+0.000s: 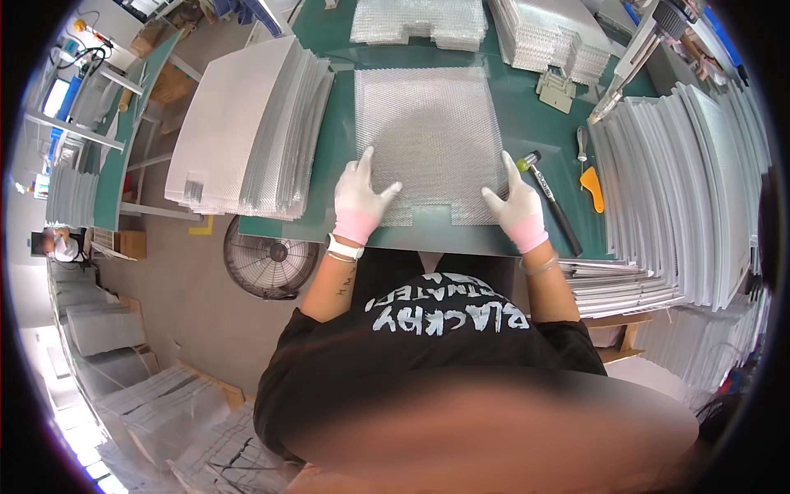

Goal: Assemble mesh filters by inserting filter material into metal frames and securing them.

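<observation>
A silvery mesh panel with a notched near edge lies flat on the green table in front of me. My left hand, in a white glove with a pink cuff, is at its left edge. The thumb reaches over the mesh and the index finger stretches forward. On the opposite edge, my right hand, gloved alike, has its thumb and index finger spread apart. Both hands touch or nearly touch the panel; their other fingers are partly hidden. Just right of my right hand lies a hammer with a black handle and a yellow-green face.
Stacked panels stand at left and along the right. Mesh stacks sit at the back. A screwdriver, an orange scraper and a grey-green bracket lie on the right. A floor fan stands below the table's left side.
</observation>
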`<state>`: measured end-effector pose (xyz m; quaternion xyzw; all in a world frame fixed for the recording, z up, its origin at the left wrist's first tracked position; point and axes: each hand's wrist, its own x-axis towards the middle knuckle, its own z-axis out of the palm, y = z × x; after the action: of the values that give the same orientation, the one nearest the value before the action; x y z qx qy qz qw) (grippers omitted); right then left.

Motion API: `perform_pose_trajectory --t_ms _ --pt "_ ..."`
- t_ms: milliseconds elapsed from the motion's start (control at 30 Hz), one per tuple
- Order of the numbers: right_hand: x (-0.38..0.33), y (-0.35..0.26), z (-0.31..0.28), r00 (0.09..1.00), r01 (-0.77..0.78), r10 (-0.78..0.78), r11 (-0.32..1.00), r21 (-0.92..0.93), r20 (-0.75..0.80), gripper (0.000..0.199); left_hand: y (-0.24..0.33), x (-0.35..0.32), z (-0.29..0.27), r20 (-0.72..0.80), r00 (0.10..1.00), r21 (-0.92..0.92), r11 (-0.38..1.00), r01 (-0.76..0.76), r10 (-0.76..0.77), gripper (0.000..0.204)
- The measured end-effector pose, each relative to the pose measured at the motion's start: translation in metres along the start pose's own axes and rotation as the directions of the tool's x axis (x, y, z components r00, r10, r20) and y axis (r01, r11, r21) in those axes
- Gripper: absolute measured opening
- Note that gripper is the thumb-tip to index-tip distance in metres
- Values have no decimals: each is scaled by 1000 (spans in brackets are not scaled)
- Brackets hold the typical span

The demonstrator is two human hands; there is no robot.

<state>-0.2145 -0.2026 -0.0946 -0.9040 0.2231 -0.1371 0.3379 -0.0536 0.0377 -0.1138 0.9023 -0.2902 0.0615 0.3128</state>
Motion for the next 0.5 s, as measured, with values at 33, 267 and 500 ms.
perform_pose_trajectory --t_ms 33,267,500 --pt "0 -1 1 996 -71 73 997 -38 54 74 -3 1 3 48 999 68 998 -4 0 81" --pt "-8 25 33 1000 -19 17 997 -81 -23 67 -13 5 15 122 992 132 991 -13 -3 80" --pt "-3 20 24 997 -23 36 985 -174 74 61 -9 11 11 213 974 128 990 52 -79 81"
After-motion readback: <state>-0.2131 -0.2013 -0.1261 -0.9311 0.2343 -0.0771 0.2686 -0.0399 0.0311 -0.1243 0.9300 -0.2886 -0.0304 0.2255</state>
